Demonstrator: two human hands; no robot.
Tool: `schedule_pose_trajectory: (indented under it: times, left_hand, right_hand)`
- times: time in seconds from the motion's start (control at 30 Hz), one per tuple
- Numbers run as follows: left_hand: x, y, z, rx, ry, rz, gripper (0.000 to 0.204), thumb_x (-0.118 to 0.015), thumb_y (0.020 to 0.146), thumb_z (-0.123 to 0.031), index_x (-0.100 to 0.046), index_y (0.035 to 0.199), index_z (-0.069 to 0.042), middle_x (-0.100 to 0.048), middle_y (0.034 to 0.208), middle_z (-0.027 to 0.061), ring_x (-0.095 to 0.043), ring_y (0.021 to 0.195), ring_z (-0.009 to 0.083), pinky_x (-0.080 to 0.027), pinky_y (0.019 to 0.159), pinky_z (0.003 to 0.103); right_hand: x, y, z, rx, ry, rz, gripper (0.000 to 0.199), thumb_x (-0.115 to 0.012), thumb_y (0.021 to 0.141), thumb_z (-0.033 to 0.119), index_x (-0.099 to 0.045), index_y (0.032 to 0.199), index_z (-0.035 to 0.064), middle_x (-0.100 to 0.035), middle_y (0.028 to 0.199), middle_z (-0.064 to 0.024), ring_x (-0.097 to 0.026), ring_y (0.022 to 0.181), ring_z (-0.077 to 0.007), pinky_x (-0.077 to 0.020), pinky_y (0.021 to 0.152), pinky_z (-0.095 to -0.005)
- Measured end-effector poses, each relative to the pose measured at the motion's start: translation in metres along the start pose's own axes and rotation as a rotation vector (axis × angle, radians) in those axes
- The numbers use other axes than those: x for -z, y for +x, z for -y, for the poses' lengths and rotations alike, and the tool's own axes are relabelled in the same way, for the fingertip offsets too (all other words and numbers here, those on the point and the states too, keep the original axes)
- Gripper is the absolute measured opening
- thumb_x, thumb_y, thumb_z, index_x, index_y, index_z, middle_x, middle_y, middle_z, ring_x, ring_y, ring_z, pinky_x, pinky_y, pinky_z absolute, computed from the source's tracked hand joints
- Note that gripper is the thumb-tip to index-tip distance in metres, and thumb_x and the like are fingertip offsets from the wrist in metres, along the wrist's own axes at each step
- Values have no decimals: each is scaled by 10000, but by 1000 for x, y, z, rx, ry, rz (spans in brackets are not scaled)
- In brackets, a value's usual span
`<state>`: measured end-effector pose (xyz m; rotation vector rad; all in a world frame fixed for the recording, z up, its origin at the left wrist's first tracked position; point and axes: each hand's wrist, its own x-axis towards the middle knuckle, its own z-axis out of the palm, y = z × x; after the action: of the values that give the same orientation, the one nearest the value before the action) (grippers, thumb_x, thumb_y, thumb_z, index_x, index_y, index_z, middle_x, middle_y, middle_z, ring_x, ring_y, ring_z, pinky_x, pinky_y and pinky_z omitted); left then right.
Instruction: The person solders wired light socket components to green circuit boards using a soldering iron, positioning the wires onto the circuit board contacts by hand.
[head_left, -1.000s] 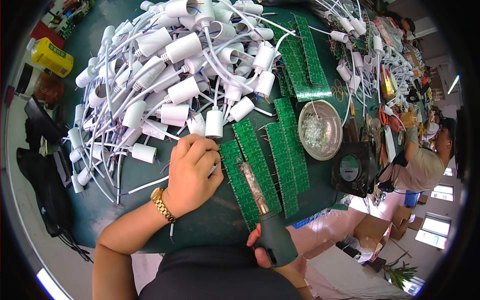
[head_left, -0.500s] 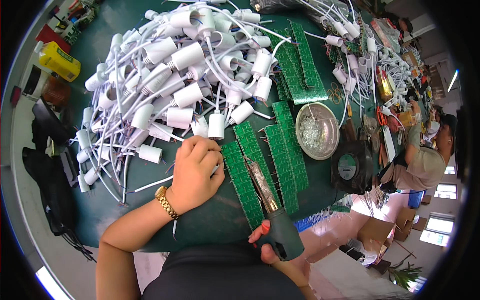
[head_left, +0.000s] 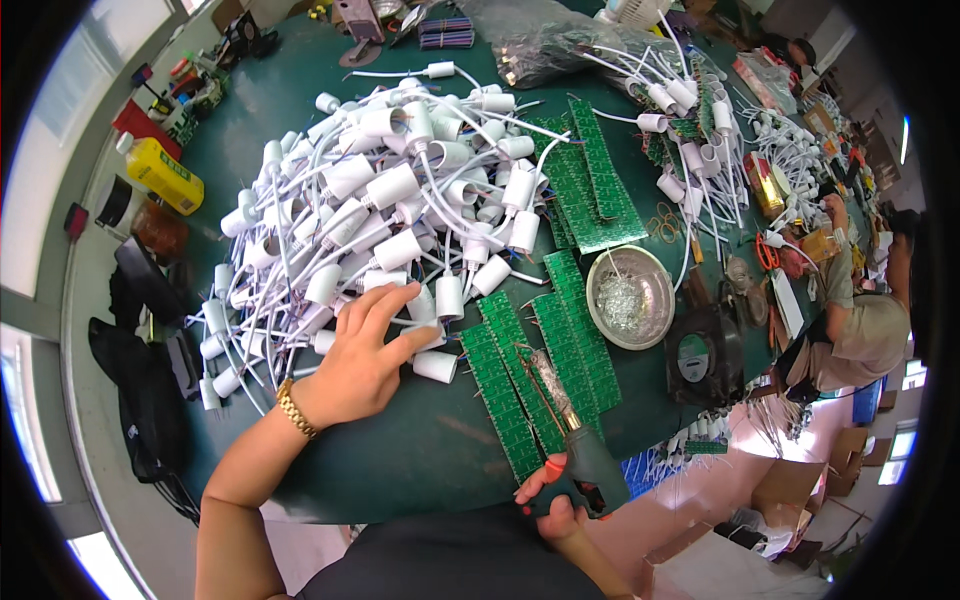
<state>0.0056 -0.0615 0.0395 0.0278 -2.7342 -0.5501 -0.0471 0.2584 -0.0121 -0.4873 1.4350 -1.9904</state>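
My left hand [head_left: 355, 370], with a gold watch [head_left: 294, 408] on its wrist, reaches over the near edge of a heap of white lamp sockets [head_left: 392, 186] with cables. Its fingers are spread, and one lamp socket [head_left: 435, 367] lies just beyond the thumb. My right hand [head_left: 552, 500] is closed around the handle of a dark green soldering gun [head_left: 592, 470]. The gun's metal barrel points away from me over strips of green circuit boards [head_left: 497, 395]. Whether its tip touches a board I cannot tell.
Right of the boards stand a metal bowl [head_left: 630, 298] of silvery bits and a black fan [head_left: 705, 350]. More circuit boards [head_left: 610, 215] lie behind. A yellow bottle [head_left: 160, 175] and a black bag [head_left: 130, 390] are at the left. A co-worker [head_left: 850, 330] sits at the right.
My left hand has gone from the circuit board's edge to the heap, and its bent fingers have spread. A lamp socket now lies beside its thumb. The right hand still holds the soldering gun; the view has shifted.
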Motion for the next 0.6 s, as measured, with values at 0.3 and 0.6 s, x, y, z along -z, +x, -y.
schedule_pose_trajectory:
  times: [0.3, 0.6]
  left_hand:
    - [1, 62, 15, 147, 571, -157, 404, -651, 706, -99, -569, 1102, -109, -560, 999, 86, -523, 914, 273, -427, 750, 393]
    - [20, 45, 19, 128, 136, -371, 359, -556, 723, 47, -583, 1069, -44, -520, 1011, 156, -541, 907, 274, -478, 674, 356]
  right_hand:
    - [-4, 0, 3, -20, 32, -24, 667, -609, 873, 508, -348, 1275, 45, -549, 806, -100, -577, 704, -199, -516, 696, -380]
    - [2, 3, -10, 73, 138, 25, 652, -618, 872, 490, -363, 1271, 41, -554, 820, -114, -582, 683, -207, -522, 652, -369]
